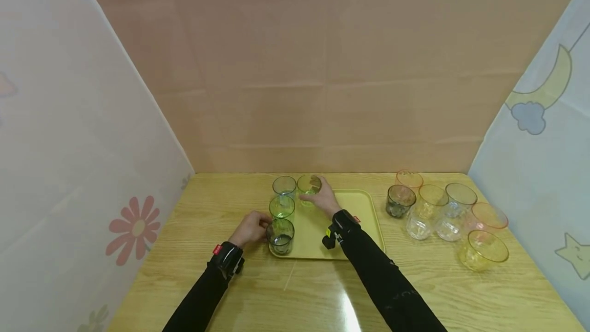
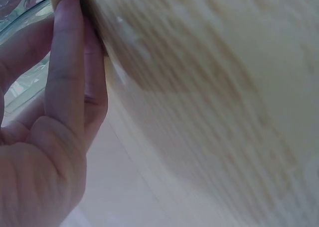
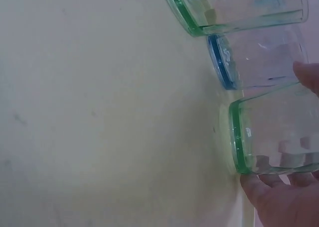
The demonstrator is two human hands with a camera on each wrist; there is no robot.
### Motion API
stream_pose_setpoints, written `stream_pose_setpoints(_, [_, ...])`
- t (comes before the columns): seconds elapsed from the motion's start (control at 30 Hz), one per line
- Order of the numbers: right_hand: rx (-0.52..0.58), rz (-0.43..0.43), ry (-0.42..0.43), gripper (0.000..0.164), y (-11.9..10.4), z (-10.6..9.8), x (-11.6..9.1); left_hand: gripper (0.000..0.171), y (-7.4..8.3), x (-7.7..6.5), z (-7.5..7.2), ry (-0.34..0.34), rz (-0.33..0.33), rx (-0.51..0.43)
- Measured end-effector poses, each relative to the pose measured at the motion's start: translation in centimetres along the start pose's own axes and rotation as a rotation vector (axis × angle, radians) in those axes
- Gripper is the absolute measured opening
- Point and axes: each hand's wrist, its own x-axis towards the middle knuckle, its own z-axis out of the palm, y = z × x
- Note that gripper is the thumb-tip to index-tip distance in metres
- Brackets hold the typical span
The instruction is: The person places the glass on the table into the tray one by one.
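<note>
In the head view, my right hand (image 1: 324,199) grips a pale green glass (image 1: 308,183) at the far left part of the yellow tray (image 1: 341,240). In the right wrist view, thumb and fingers span that glass (image 3: 276,132), its thick base close over the tray. Left of it stand a bluish glass (image 1: 284,186), a green glass (image 1: 281,208) and a dark grey glass (image 1: 280,244), lined along the tray's left side. My left hand (image 1: 252,228) is beside the dark glass at the tray's left edge. In the left wrist view, its bent fingers (image 2: 65,72) pinch the yellowish rim.
On the right of the wooden table (image 1: 207,301) stands a group of glasses: a dark one (image 1: 400,201), a tall yellow-rimmed one (image 1: 426,214), a yellow one (image 1: 481,252) and several others. A brown wall (image 1: 322,91) rises behind the table; pale patterned panels flank it.
</note>
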Motion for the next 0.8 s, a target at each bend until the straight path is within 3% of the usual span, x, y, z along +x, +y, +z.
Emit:
stream_pose_setpoints(0.57, [-0.089, -0.003, 0.016, 0.091, 0.11, 0.13, -0.33, 0.040, -0.01, -0.04, 0.19, 0.006, 0.007, -0.032])
stream_pose_setpoints(0.8, [-0.128, 0.023, -0.008, 0.103, -0.10, -0.08, -0.70, 0.040, -0.17, -0.11, 0.22, 0.001, -0.016, -0.036])
